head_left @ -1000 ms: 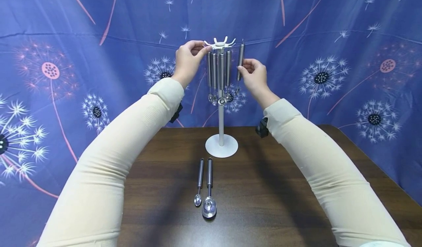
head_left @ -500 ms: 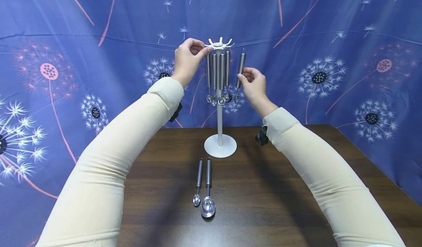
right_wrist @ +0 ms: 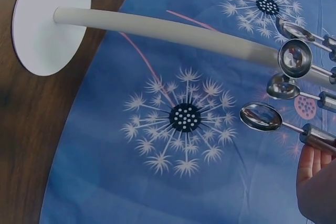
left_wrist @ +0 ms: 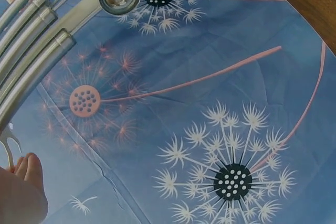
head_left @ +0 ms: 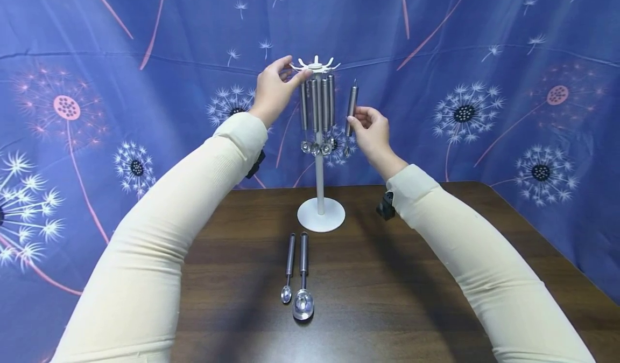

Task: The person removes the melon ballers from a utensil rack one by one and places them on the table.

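In my right hand (head_left: 372,131) I pinched a shiny silver metal spoon (head_left: 352,102) by its fat, round handle. It had an oval bowl like a tiny mirror, and it hung bowl down, leaning a little. It was up in the air beside a tall white stand (head_left: 319,180), apart from the curvy hooks on top. My left hand (head_left: 275,87) pinched the edge of those hooks with thumb and fingers. At least four silver spoons with round handles (head_left: 315,104) hung from the stand. Two more silver spoons, one small (head_left: 289,258) and one big (head_left: 303,252), lay on the brown wooden table (head_left: 387,298).

My left thumb hid part of the hooks. Both wrist views cut off my hands at the side, and the right one cut off the handles too. The little loop on top of my spoon was hard to see.
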{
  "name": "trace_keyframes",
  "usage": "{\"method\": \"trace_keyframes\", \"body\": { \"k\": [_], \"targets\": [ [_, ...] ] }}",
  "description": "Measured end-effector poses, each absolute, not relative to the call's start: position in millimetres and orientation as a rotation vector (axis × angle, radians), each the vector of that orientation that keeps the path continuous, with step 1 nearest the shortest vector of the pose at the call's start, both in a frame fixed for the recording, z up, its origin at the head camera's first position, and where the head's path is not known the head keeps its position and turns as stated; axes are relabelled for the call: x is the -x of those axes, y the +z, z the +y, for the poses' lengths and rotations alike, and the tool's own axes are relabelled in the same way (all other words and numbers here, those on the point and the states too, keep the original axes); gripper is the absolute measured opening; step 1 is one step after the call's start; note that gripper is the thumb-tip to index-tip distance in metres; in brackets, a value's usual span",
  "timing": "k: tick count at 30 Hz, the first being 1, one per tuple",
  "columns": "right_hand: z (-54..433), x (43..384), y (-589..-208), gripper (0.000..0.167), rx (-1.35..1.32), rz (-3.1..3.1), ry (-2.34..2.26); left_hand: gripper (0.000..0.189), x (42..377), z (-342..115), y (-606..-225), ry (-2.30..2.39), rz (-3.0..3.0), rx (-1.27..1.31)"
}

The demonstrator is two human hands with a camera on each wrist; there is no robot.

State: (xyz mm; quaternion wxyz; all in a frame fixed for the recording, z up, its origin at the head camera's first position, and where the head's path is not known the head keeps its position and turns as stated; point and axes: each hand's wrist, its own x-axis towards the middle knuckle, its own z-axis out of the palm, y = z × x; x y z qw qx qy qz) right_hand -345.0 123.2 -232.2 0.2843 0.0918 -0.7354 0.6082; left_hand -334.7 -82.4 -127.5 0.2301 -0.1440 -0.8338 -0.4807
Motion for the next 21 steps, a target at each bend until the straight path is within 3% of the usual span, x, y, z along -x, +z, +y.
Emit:
{"method": "trace_keyframes", "body": {
  "k": [21],
  "targets": [
    [128.3, 345.9, -254.0, 0.03, -0.225, -2.024, 1.626, 0.044, 337.1, -91.1, -127.1, -1.109, -2.308, 0.48]
  ]
}}
